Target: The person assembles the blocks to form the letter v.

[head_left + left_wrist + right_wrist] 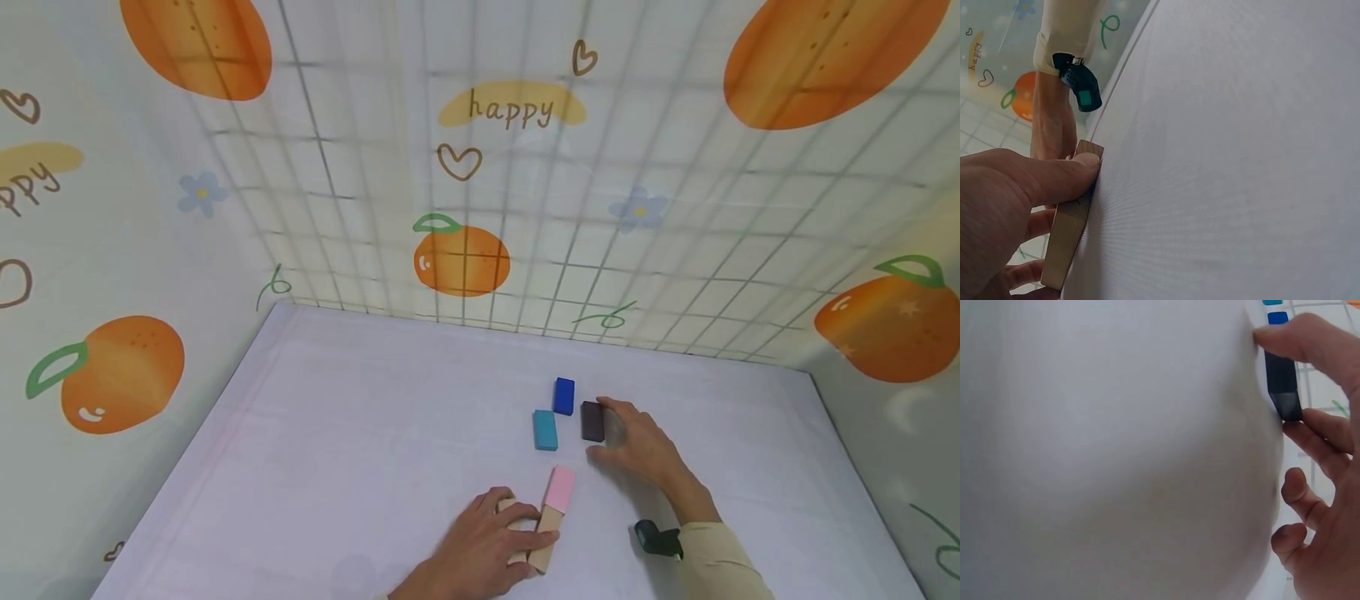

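the left hand (491,537) is closed on a natural wood-coloured rectangular block (550,525); in the left wrist view the thumb presses one side of the wood and the fingers reach along the other. a second piece of pale wood (525,525) shows between the fingers, mostly covered, so its full outline cannot be told. a light pink rectangular block (558,489) lies at the far end of the uncovered wood block, in line with it and end to end

the right hand (641,442) is not closed on anything: thumb and index finger are spread on either side of a dark brown rectangular block (592,422). the index fingertip is at the far right corner of this block and the thumb tip is just beside its near end; whether either makes contact cannot be told. the dark block lies flat on the white cloth-covered table (360,417)

a deep blue rectangular block (564,396) lies to the left of the dark block, slightly farther from the person. a teal rectangular block (545,430) lies nearer the person, almost corner to corner with the blue one. a black wrist-worn camera (658,538) sits at the cuff of the beige right sleeve (720,558)
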### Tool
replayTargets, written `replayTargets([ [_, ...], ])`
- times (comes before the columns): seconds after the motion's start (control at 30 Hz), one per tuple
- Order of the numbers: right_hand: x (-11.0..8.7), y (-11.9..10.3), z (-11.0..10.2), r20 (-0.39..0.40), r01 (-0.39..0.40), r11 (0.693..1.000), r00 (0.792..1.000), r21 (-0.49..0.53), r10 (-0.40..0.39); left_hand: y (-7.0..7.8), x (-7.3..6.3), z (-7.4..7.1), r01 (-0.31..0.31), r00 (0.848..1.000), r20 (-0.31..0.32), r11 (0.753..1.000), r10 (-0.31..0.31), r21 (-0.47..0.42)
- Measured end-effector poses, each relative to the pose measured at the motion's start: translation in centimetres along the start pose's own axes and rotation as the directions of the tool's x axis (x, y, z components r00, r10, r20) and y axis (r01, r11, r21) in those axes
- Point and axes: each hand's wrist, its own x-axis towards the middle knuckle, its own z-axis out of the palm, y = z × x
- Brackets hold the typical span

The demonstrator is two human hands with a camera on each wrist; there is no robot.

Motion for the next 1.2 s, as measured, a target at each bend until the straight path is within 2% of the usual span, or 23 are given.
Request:
replayTargets([
  [0.4, 0.35, 0.07, -0.06, 0.006, 0.001, 1.000, 1.000, -0.022, -0.001, -0.08, -0.04, 0.29, -0.011, 1.000, -0.024, 1.000, 0.011, 0.004],
  [0.63, 0.49, 0.16, -0.07, -0.029, 0.021, 1.000, 0.999, -0.023, -0.022, -0.05, 0.05, 0.25, 0.008, 1.000, 0.002, 1.000, -0.008, -0.006],
  [1.2, 0.35, -0.06, -0.40, -0.019, -0.009, 1.000, 1.000, -0.017, 0.009, -0.05, 0.14, 0.22, 0.018, 1.000, 0.022, 1.000, -0.018, -0.021],
])
